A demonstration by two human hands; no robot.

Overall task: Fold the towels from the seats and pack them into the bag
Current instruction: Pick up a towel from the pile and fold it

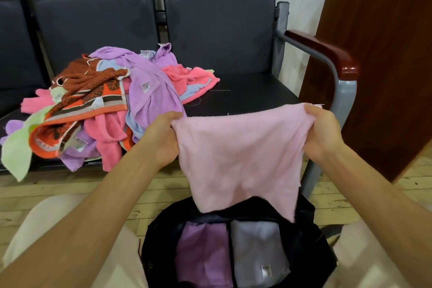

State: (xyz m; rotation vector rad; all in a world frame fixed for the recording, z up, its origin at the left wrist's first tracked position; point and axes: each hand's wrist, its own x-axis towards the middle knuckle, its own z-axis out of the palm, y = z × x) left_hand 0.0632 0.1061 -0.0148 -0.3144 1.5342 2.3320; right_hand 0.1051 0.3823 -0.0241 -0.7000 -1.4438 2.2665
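Both hands are curled tight on the pale pink towel point(238, 159): left hand point(163, 138) bunches its top left corner, right hand point(323, 131) pinches the top right one, so the top edge stretches between them and the rest hangs down. Its bottom edge dangles just over the rim of the open black bag point(159, 236), where a purple folded towel point(201, 255) and a grey one point(259, 248) sit side by side. The unfolded pile point(100, 105) covers the left seat point(245, 93) area, spilling over its front edge.

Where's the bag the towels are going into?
The black bag sits open on the floor at the bottom of the head view, between the person's knees, directly under the pink towel both hands hold.
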